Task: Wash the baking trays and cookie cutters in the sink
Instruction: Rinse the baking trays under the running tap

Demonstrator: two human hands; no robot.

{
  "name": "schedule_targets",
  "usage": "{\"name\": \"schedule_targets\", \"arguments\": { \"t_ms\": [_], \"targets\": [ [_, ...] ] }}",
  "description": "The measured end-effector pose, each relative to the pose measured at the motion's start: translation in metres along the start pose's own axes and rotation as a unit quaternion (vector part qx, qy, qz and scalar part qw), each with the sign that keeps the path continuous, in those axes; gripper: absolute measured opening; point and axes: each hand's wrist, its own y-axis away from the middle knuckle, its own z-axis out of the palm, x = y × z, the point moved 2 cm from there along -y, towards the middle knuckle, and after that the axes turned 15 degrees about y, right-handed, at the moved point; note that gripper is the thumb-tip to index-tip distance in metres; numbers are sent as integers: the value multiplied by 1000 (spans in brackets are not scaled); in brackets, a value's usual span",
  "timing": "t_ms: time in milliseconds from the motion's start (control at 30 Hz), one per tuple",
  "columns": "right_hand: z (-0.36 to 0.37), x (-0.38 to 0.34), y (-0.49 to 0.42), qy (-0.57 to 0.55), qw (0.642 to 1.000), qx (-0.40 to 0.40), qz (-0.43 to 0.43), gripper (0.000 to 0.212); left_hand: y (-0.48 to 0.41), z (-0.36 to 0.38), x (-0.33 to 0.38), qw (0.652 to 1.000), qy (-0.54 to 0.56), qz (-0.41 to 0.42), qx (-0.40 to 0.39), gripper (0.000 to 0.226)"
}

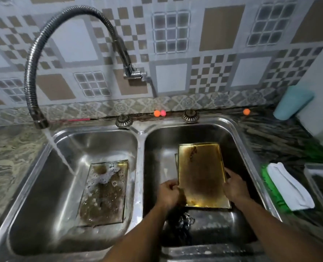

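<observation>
A golden, stained baking tray (202,174) sits tilted in the right basin of the double steel sink (141,140); an edge of another tray shows beneath it. My left hand (169,193) grips the tray's near left edge. My right hand (234,186) holds its right edge with curled fingers. A second tray (104,193), soapy and brown with grime, lies flat in the left basin. Water runs from the flexible faucet (40,121) into the left basin. A dark scrubber (183,222) lies in the right basin under my left wrist.
On the counter to the right lie a white folded cloth (291,188) over a green item (270,188), a steel tray (321,186) and a teal cup (292,104). Two drain plugs (124,121) sit on the sink's back rim.
</observation>
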Motion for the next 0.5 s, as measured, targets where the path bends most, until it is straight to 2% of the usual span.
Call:
{"name": "schedule_targets", "arguments": {
  "t_ms": [133, 233, 333, 433, 500],
  "targets": [
    [19, 10, -15, -13, 998, -53, 35, 50, -16, 11, -10, 999, -1, -44, -23, 35],
    [26, 9, -18, 10, 996, -74, 54, 45, -19, 15, -8, 998, 0, -48, -32, 19],
    [22, -2, -13, 41, 994, -76, 65, 39, -19, 8, -1, 999, 18, -38, -35, 20],
    [11, -39, -4, 12, 998, -57, 23, 48, -12, -14, 22, 998, 53, -6, -19, 21],
    [4, -83, 4, -27, 998, -43, -37, 36, -7, -36, 41, 998, 43, 52, 17, 22]
  ]
}}
